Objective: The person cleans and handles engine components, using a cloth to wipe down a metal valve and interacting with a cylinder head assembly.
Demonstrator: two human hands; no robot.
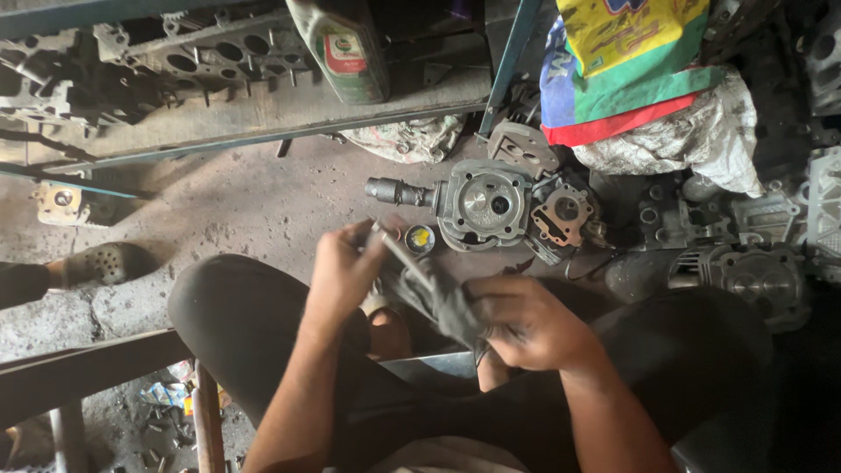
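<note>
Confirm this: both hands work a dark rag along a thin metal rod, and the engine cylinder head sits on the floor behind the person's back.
Wrong on one point. The head view shows the engine cylinder head on the floor in front of the person, just beyond the knees. The left hand and right hand do work the dark rag along the thin metal rod.

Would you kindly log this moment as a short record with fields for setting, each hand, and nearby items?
Setting: workshop floor, person seated low, seen from above
Left hand: pinches the upper end of a slim metal rod
Right hand: grips a dark rag wrapped round the rod's lower end
Ahead: grey engine cylinder head; small round tin with yellow contents
Shelf: green oil bottle
Right: striped sack, more engine parts
Left edge: perforated clog
</note>
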